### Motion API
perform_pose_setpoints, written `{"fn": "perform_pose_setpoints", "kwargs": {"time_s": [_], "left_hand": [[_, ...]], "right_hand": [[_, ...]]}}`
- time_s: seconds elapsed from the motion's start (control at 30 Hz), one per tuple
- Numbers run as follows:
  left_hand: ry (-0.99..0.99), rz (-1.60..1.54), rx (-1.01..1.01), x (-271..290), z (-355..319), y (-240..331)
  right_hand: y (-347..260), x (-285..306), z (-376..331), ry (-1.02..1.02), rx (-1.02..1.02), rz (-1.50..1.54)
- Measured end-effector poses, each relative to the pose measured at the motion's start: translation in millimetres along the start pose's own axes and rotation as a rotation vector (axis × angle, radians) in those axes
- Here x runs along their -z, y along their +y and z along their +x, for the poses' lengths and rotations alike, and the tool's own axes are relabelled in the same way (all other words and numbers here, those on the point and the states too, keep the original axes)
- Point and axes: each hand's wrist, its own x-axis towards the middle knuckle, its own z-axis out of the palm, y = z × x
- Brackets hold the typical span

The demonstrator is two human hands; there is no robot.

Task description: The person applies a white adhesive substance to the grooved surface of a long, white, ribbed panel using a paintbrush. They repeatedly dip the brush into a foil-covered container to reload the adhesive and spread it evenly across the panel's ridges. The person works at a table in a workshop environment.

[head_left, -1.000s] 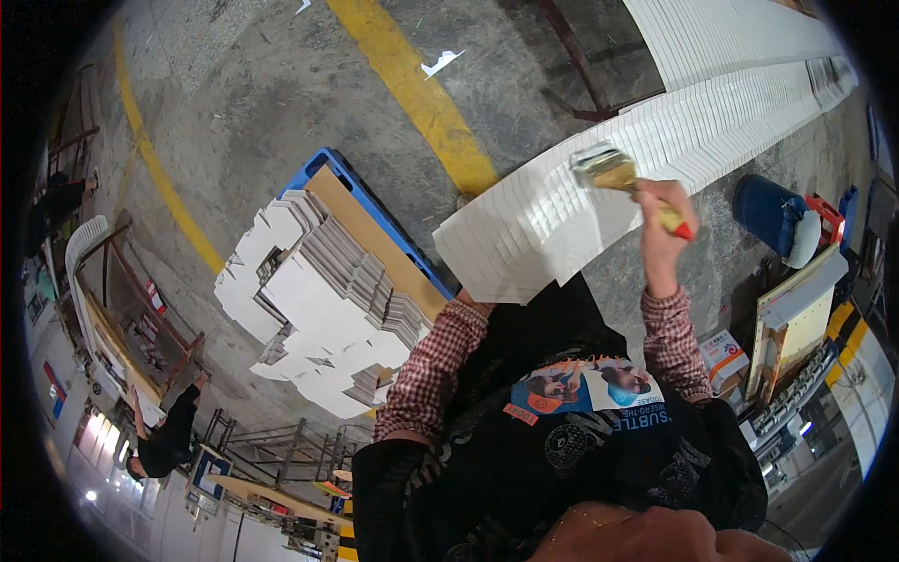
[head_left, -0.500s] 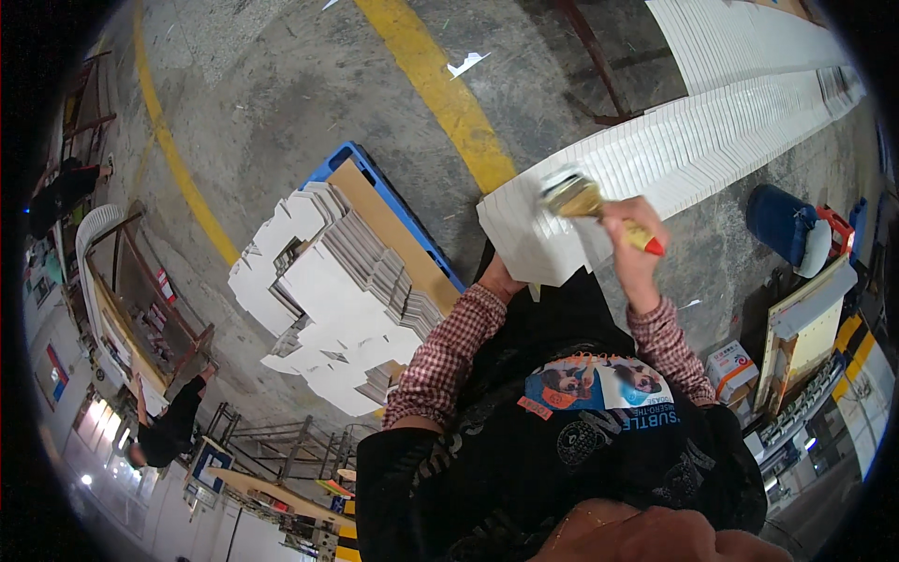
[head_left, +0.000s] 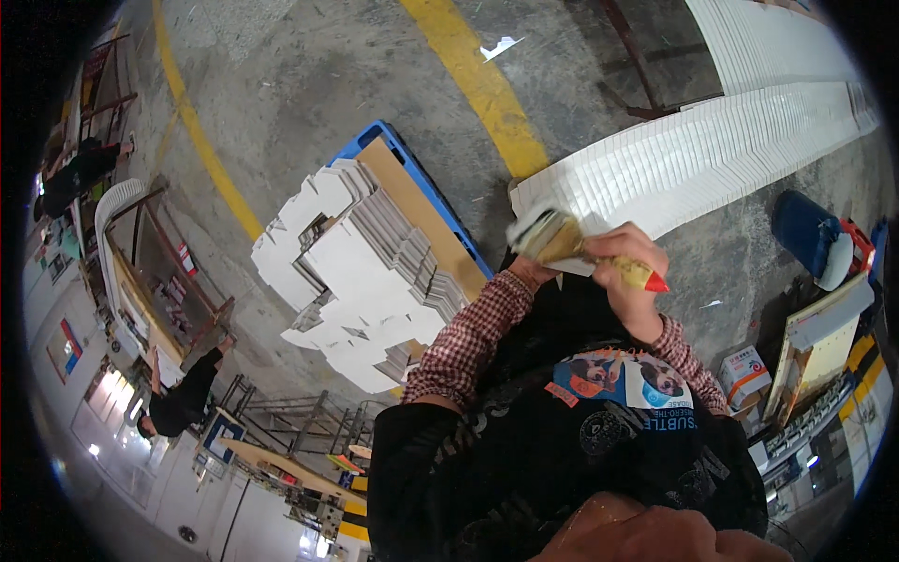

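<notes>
My right hand point(head_left: 635, 272) is closed around the yellow, red-tipped handle of a wide paintbrush point(head_left: 565, 242). Pale bristles point left, over the near end of a long row of overlapping white cardboard sheets point(head_left: 688, 159). Whether the bristles touch the cardboard is unclear. My left hand point(head_left: 532, 272) is by the near edge of those sheets, just below the brush head, its fingers hidden. To the left, a stack of cut white cardboard pieces point(head_left: 384, 272) rests on a brown board point(head_left: 426, 220) over a blue pallet point(head_left: 393, 140).
Yellow lines point(head_left: 478, 84) cross the concrete floor. A dark metal frame point(head_left: 637, 56) stands near the row's far part. On the right are a blue drum point(head_left: 803, 225), a red container point(head_left: 857, 248) and a carton point(head_left: 744, 375). Another person point(head_left: 183, 403) stands at far left.
The brush in my right hand has come closer to me, down to the sheets' near edge above my left hand. The whole view has shifted slightly, moving the surroundings rightward.
</notes>
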Motion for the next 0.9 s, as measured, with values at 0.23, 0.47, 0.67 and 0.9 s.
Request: {"fn": "perform_pose_setpoints", "kwargs": {"time_s": [0.23,0.47,0.67,0.9], "left_hand": [[0.365,-0.111,0.084,-18,-4,2],[-0.097,-0.201,0.1,10,-8,3],[0.103,0.034,0.227,-31,21,13],[0.001,-0.233,0.196,-2,10,16]], "right_hand": [[8,29,7,0.279,-0.005,-0.074],[-39,-22,-14,0.076,-0.005,-0.002],[-18,-24,-11,0.35,-0.024,-0.24],[-22,-17,-23,0.404,-0.023,-0.093]]}}
